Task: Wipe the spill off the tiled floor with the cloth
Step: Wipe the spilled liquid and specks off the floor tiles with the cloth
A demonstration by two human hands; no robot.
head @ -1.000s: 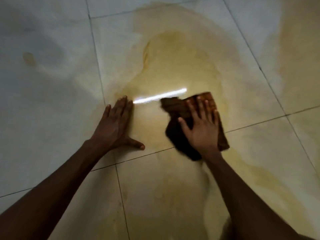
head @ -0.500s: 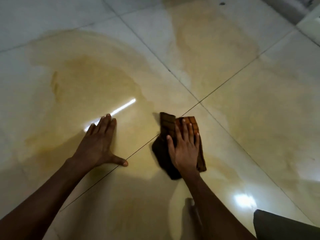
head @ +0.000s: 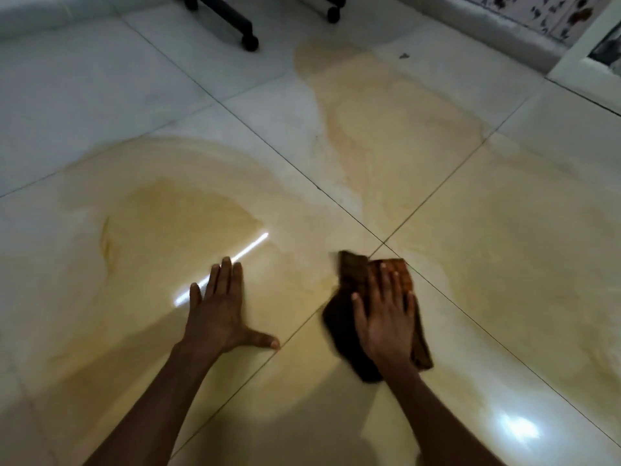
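Note:
A wide yellowish spill (head: pixel 188 223) spreads over the pale tiled floor (head: pixel 84 95), with a second patch (head: pixel 386 129) reaching away to the upper right. A dark brown cloth (head: pixel 353 274) lies crumpled on the wet tiles near a grout crossing. My right hand (head: pixel 386 317) presses flat on top of the cloth, fingers spread and pointing forward. My left hand (head: pixel 218 314) rests palm down on the wet floor to the left of the cloth, fingers apart, thumb out to the right, holding nothing.
Black chair legs with castors (head: pixel 248 42) stand at the far top, another castor (head: pixel 332 13) beside them. A white skirting and wall edge (head: pixel 504 31) run along the top right. Lamp reflections (head: pixel 517 428) glare on the wet tiles.
The view has swung up and to the right, bringing the chair legs and wall into sight. My right hand with the cloth has slid rightward across the grout line; the left hand stays planted.

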